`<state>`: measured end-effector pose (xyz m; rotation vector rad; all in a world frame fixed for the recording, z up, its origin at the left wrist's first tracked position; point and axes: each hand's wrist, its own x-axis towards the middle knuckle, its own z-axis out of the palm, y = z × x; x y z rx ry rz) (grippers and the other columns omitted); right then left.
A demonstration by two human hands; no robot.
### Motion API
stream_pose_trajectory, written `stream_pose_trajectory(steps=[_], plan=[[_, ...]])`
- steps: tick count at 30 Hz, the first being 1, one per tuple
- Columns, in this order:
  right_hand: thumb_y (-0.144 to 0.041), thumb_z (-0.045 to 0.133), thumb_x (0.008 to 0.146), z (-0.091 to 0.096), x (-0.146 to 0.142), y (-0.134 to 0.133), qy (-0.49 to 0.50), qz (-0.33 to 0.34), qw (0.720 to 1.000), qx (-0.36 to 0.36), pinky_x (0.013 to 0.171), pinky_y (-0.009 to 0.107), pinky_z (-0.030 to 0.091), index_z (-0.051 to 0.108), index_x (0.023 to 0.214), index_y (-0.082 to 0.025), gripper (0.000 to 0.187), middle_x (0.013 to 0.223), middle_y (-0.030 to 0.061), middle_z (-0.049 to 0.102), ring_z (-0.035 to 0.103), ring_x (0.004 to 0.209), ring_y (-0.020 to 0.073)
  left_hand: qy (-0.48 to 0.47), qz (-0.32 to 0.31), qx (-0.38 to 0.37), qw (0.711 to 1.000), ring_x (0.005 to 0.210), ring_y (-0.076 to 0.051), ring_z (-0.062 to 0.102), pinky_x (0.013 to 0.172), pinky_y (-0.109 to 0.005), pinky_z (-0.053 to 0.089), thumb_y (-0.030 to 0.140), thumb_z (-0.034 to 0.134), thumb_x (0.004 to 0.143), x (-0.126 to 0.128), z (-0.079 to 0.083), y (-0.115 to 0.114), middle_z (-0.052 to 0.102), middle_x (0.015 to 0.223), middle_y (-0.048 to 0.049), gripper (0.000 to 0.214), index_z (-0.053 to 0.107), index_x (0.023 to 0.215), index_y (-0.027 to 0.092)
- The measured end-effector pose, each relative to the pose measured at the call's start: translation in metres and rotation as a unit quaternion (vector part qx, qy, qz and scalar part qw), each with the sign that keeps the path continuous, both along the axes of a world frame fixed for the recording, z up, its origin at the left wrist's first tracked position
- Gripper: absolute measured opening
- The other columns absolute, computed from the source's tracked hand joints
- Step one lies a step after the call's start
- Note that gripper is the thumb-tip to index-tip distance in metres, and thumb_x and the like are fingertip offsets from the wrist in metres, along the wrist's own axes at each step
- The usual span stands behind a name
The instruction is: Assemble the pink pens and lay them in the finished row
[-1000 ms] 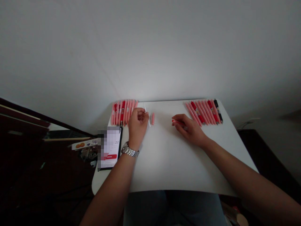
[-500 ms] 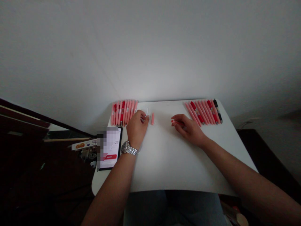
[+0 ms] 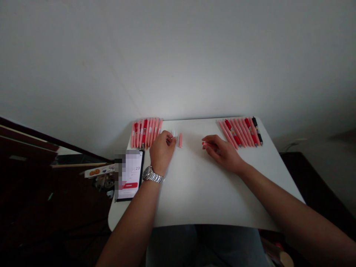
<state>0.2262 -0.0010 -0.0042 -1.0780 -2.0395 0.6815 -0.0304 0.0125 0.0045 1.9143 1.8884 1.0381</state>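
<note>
My left hand (image 3: pixel 163 146), with a metal watch on its wrist, is closed at the left middle of the white table. Its thumb and fingertips pinch a clear plastic sleeve (image 3: pixel 174 132). Just right of those fingertips lies a short pink pen cap or pen part (image 3: pixel 180 140), apart from the hand. To the right, my right hand (image 3: pixel 218 150) is closed around a pink pen (image 3: pixel 205 144) with a reddish end poking out past the fingertips. The rest of that pen is mostly hidden by the fingers.
A row of pink and red pens (image 3: pixel 146 132) in clear wrappers lies at the table's back left. Another row (image 3: pixel 240 131), with a black pen (image 3: pixel 257 131) at its end, lies back right. A phone (image 3: pixel 130 176) rests at the left edge of the table (image 3: pixel 200 193), against the wall.
Almost nothing differs. My right hand's fingertips and the pink pen have shifted very slightly to the left; my left hand stays in place.
</note>
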Motion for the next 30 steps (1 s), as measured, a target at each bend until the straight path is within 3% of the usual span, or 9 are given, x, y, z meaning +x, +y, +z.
stream_pose_trajectory(steps=[30], plan=[[-0.034,0.054,0.101,-0.0028,0.0007,0.0003,-0.004,-0.001,1.0,-0.009,0.078,0.034,0.059,0.054,0.123,-0.025,0.024,0.103,0.0081,0.074,0.073,0.091,0.0207,0.026,-0.007,0.006,1.0,0.074,-0.02,0.063,0.064,-0.03,0.039,0.023,0.055,0.093,0.003,0.0055,-0.0021,0.069,0.081,-0.0029,0.009,0.063,0.089,0.023]])
